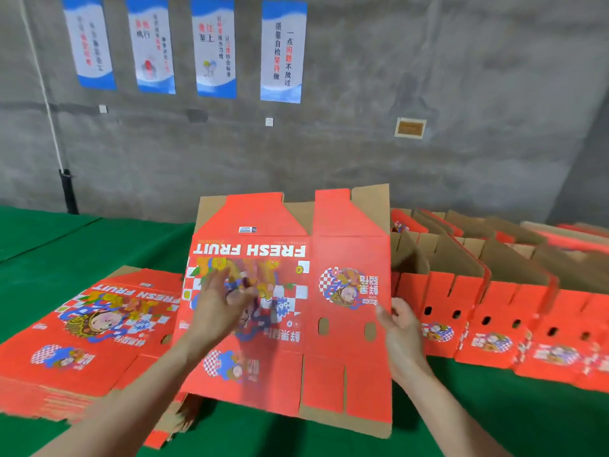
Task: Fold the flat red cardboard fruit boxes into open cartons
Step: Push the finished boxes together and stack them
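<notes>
A flat red fruit box [346, 249] stands tilted up in the middle of the view, above the green table [82, 245], with its printed face toward the camera and the words "FRESH FRUIT" upside down. Its brown cardboard inner side shows at the top flaps and along the bottom edge. The left hand [219, 301] lies over the cartoon print on the wide panel with its fingers spread. It is motion-blurred, so I cannot tell whether it presses the card or only hovers at it. The right hand [400, 331] pinches the box's right edge, just beside the 2 oval handle holes, with the thumb on the printed side and the other fingers curled round the edge. To the left, a stack of flat boxes [82, 351] rests on the table, print side up, and the held box's lower left corner overlaps it. To the right, a row of folded open cartons [494, 291] lies on the table, their brown insides showing. Behind them, on the grey concrete wall [461, 77], hang 4 blue-and-white posters [281, 51].
</notes>
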Action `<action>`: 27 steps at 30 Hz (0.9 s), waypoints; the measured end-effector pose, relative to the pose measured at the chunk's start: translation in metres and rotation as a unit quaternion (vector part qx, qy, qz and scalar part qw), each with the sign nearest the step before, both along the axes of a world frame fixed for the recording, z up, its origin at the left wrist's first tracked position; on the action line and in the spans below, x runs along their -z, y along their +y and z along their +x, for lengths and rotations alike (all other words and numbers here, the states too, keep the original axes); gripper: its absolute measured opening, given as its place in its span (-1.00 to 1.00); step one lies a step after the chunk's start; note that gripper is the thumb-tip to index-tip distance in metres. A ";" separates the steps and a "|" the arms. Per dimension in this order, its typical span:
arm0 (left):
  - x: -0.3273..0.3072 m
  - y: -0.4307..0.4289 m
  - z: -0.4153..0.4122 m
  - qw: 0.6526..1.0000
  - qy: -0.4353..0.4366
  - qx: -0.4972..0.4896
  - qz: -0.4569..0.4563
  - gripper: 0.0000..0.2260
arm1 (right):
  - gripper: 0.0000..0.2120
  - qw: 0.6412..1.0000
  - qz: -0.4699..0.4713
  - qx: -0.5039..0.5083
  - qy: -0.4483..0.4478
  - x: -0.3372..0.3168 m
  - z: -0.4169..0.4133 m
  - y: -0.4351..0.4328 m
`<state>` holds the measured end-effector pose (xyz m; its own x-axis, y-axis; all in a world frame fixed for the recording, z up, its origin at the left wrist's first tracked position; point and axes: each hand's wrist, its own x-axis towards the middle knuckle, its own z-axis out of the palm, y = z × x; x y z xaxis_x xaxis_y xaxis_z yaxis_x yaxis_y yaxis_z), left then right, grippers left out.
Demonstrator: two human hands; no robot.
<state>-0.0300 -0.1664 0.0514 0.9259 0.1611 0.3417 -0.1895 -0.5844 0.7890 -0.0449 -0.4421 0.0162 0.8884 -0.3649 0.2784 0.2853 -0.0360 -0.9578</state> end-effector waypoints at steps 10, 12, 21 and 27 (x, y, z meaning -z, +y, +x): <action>-0.076 -0.119 -0.036 0.974 -0.071 0.133 -0.170 -0.13 | -0.75 0.980 -0.101 -0.029 -0.167 -0.002 -0.048 0.094; -0.070 -0.105 -0.036 0.974 -0.124 0.062 -0.177 -0.43 | -0.82 0.974 -0.122 -0.099 -0.162 0.002 -0.048 0.105; -0.034 -0.018 -0.073 0.958 -0.266 0.009 -0.110 -0.70 | -0.52 0.933 -0.207 -0.294 -0.016 -0.073 0.023 0.123; -0.038 0.031 -0.107 0.951 -0.276 0.045 -0.135 -0.73 | -0.25 0.928 -0.289 -0.232 -0.026 -0.123 0.061 0.130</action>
